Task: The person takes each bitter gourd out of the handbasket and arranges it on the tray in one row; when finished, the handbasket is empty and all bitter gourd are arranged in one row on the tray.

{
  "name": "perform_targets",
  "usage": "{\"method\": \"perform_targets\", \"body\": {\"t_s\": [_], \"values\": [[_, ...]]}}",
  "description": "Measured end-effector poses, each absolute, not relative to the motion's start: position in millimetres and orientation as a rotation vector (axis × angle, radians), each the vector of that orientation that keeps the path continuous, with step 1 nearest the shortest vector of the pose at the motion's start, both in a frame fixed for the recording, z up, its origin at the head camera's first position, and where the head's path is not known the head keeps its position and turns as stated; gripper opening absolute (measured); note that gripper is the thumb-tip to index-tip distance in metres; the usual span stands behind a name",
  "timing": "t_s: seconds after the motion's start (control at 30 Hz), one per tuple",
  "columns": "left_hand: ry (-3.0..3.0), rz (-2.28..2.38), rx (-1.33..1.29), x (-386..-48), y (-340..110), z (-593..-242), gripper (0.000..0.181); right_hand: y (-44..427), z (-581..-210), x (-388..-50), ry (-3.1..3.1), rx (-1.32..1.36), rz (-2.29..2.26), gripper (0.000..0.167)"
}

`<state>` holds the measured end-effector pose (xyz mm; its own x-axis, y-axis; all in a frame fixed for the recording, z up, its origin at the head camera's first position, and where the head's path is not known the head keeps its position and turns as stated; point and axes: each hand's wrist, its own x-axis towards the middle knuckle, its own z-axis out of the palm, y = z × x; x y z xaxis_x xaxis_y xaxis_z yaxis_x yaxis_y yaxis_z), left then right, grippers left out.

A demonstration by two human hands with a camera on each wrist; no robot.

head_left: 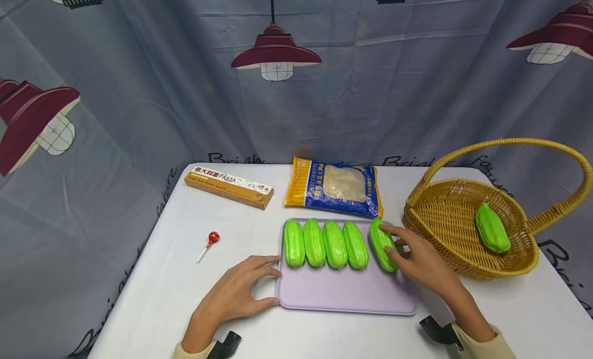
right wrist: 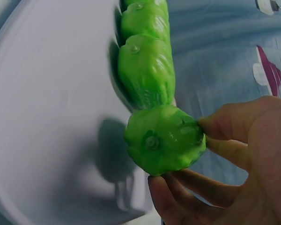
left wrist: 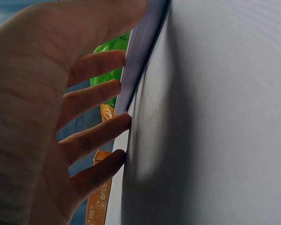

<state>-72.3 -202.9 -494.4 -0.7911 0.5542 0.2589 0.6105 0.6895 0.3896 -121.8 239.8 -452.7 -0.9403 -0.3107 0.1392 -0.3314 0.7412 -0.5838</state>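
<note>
My right hand [head_left: 421, 258] pinches a green ridged gourd [head_left: 382, 244] between thumb and fingers over the right part of the lilac tray [head_left: 343, 297]. In the right wrist view the end of this held gourd [right wrist: 164, 140] faces the camera, and its shadow falls on the tray. Several similar gourds [head_left: 334, 244] lie side by side, lengthwise, along the tray's back left. At the tray's left edge my left hand [head_left: 241, 289] rests with fingers spread and extended, thumb and fingertips at the rim. The left wrist view shows these fingers [left wrist: 96, 93] holding nothing.
A wicker basket [head_left: 435, 235] with a tall handle stands at the right, one green gourd [head_left: 492, 227] inside. Behind the tray lies a blue and yellow pasta bag [head_left: 333, 186]. A pasta box [head_left: 229, 186] and a red lollipop [head_left: 213, 238] are on the left.
</note>
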Motion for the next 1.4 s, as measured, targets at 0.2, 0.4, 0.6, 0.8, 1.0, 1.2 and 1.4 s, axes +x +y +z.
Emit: {"method": "perform_targets", "body": {"t_s": [0.2, 0.4, 0.6, 0.8, 1.0, 1.2, 1.4], "values": [[-2.804, -0.711, -0.953, -73, -203, -494, 0.046, 234, -455, -127, -2.919, 0.551, 0.981, 0.052], [-2.804, -0.704, -0.952, -73, -203, -494, 0.047, 227, -457, -130, -2.935, 0.545, 1.006, 0.051], [-2.842, -0.716, -0.937, -72, -202, -492, 0.047, 224, -461, -129, -2.946, 0.503, 0.991, 0.052], [-2.863, -0.721, -0.925, -72, -202, -491, 0.046, 223, -463, -128, -2.936, 0.498, 0.980, 0.052], [-2.874, -0.729, -0.913, -71, -202, -492, 0.046, 222, -464, -128, -2.944, 0.478, 0.986, 0.051], [-2.851, -0.719, -0.934, -72, -202, -492, 0.046, 222, -465, -128, -2.952, 0.466, 0.998, 0.053], [-2.853, -0.717, -0.929, -72, -202, -492, 0.047, 223, -465, -127, -2.954, 0.466, 1.000, 0.058]]}}
